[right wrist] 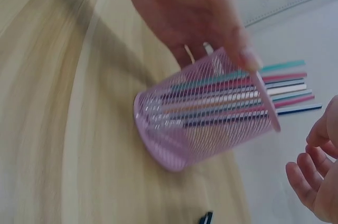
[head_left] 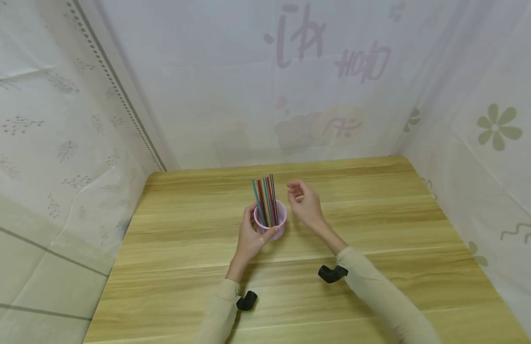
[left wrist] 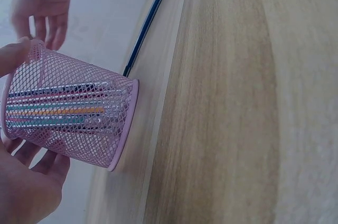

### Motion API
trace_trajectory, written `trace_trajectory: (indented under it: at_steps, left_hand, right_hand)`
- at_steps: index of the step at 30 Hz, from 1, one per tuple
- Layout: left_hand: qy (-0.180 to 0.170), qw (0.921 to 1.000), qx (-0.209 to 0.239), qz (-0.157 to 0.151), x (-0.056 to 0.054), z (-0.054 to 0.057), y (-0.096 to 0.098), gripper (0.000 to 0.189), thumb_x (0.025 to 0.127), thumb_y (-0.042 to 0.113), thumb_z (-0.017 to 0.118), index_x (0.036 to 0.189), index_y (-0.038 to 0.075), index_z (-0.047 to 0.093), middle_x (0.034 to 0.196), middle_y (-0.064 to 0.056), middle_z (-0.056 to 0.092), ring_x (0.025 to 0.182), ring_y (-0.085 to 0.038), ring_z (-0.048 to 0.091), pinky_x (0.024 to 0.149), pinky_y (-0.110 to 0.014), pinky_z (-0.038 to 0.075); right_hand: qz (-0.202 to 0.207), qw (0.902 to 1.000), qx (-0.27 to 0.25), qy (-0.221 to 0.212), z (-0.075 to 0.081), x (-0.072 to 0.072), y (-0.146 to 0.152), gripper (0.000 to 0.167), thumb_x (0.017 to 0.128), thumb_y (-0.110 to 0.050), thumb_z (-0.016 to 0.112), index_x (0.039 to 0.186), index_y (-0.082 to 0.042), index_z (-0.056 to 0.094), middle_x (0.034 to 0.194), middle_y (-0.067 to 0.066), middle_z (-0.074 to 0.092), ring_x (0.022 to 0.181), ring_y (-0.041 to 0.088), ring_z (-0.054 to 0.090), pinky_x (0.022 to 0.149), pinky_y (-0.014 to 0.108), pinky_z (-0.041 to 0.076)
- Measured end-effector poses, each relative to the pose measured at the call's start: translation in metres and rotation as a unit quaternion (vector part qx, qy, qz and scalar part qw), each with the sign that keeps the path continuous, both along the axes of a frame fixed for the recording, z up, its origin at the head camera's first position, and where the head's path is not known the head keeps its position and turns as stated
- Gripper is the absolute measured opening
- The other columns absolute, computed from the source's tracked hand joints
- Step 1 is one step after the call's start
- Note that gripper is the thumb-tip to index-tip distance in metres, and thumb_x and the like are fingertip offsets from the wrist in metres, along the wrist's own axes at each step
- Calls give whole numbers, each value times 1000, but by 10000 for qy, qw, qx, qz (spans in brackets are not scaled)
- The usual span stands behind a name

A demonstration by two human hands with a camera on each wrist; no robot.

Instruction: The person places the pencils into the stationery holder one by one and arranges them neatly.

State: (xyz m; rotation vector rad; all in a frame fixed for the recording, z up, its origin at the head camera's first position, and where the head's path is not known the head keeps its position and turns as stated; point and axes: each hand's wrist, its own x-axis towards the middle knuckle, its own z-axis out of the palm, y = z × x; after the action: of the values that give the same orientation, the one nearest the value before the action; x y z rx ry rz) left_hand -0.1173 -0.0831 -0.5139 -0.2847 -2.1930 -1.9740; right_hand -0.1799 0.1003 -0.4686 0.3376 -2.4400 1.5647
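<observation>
Gripped in my left hand (head_left: 250,239) is a pink mesh pen cup (head_left: 280,233), thumb at its rim and fingers round the far side. Several coloured pencils (head_left: 267,200) stand in it, leaning a little left in the head view. My right hand (head_left: 306,204) hovers just right of the cup, apart from it, its fingers loosely bent and nothing visible between them. A dark blue pencil (left wrist: 150,23) with small printed lettering lies on the table beyond the cup's base in the left wrist view. In the right wrist view only its dark end (right wrist: 206,218) shows.
The wood-grain table (head_left: 183,258) meets a pale printed curtain (head_left: 205,95) at the back, with more hanging cloth on the left and right. A black curved camera mount sits on each wrist, the right one (head_left: 332,274) close above the table.
</observation>
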Motion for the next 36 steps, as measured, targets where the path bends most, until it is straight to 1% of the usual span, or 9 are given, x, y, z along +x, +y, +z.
trace_trajectory:
  at_steps: [3,5,8,12,15,20,25,32,36]
  left_hand:
    - [1,10000,3,-71,6,14,0,86,74,-3,85,145,-9,37,139,-32,52,127,-48,54,112,-57,45]
    - [7,10000,-8,-86,9,22,0,84,75,-2,85,144,-11,38,138,-32,53,126,-48,55,112,-57,46]
    - [-25,10000,-30,-77,10,25,0,83,75,-2,85,143,-11,39,137,-33,53,126,-48,55,112,-57,46]
    - [-56,9999,-74,-75,11,27,1,83,75,-2,85,143,-12,38,138,-34,52,128,-49,54,113,-57,45]
    - [-65,9999,-114,-74,10,26,1,83,76,-1,85,144,-11,38,138,-34,52,128,-49,54,113,-56,45]
    - [-102,9998,-135,-64,10,25,1,84,75,-1,86,144,-11,38,137,-34,53,127,-49,55,112,-54,46]
    - [-149,9997,-150,-78,10,25,1,85,75,0,86,144,-11,38,138,-34,53,127,-48,55,113,-54,46]
    - [-157,9997,-157,-113,10,25,0,85,75,-1,86,144,-12,38,138,-34,53,128,-48,55,113,-53,46]
    - [-159,9997,-164,-104,10,26,0,85,76,0,86,144,-11,38,138,-34,53,128,-47,54,114,-53,45]
  right_hand:
    - [-32,9999,38,-92,-6,0,9,24,91,3,62,115,2,65,100,16,70,89,29,67,75,28,61]
    - [-49,9999,117,-116,-11,1,15,24,91,3,62,114,2,66,99,16,70,89,29,68,74,27,61]
    - [-65,9995,290,-143,-20,0,24,24,89,3,62,113,3,65,98,16,69,88,29,68,72,27,61]
    - [-53,9982,497,-322,-31,0,33,25,88,5,63,113,6,65,97,17,68,87,29,67,74,31,62]
    - [-38,9970,626,-458,-36,1,37,26,86,6,64,112,7,66,96,19,68,87,30,67,77,36,63]
    - [-74,9938,1009,-460,-45,2,43,22,85,6,65,107,6,67,93,19,69,85,30,67,79,40,60]
    - [-108,9878,1439,-588,-53,3,48,19,86,4,65,104,5,68,91,17,69,83,28,65,77,40,56]
    - [-4,9771,1864,-1022,-60,2,53,18,85,1,63,102,2,69,89,13,69,82,24,64,73,36,53]
    - [18,9736,2041,-1023,-60,1,53,18,84,1,63,100,1,70,87,11,69,82,24,64,73,37,53]
